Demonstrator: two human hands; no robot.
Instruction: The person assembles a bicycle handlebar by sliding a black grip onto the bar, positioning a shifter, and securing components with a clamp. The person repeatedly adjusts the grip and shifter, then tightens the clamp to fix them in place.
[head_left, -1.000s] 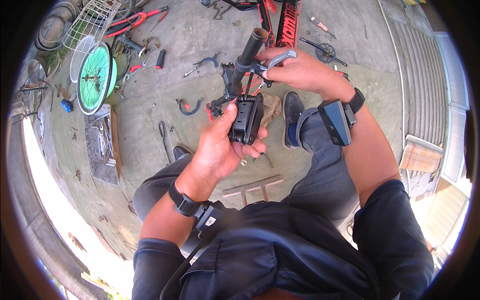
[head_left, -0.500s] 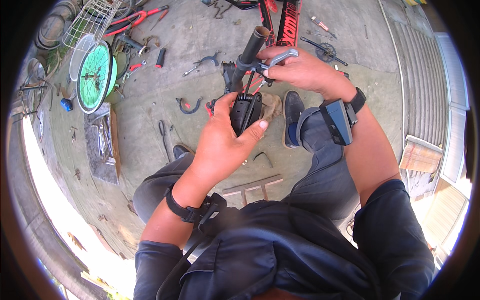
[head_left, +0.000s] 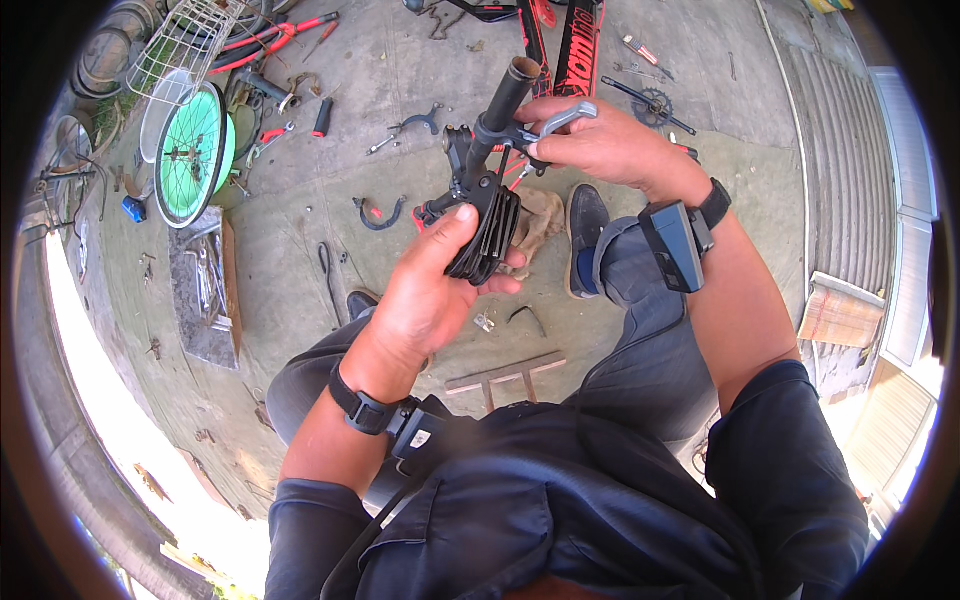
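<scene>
My left hand (head_left: 425, 285) grips a black folding multi-tool (head_left: 490, 232), its thumb on top and fingertips showing beneath. The tool's thin key reaches up to the clamp on a black handlebar (head_left: 506, 100); whether its tip sits in a bolt I cannot make out. My right hand (head_left: 625, 150) is closed on a silver brake lever (head_left: 570, 118) fixed to that bar. A dark stem (head_left: 458, 150) shows just left of the bar. Behind stands the black and red bicycle frame (head_left: 578, 50).
At the left stand a green-disc wheel (head_left: 190, 155) and a wire basket (head_left: 185, 45). A tray of wrenches (head_left: 207, 285) lies below them. A crankset (head_left: 652, 103) rests at far right, a brown rag (head_left: 540, 225) near my shoe, and a small wooden stool (head_left: 507, 372) between my legs.
My left hand has turned the multi-tool and shifted its grip: the thumb moved from the tool's right side to its upper left. The right hand stays at the brake lever.
</scene>
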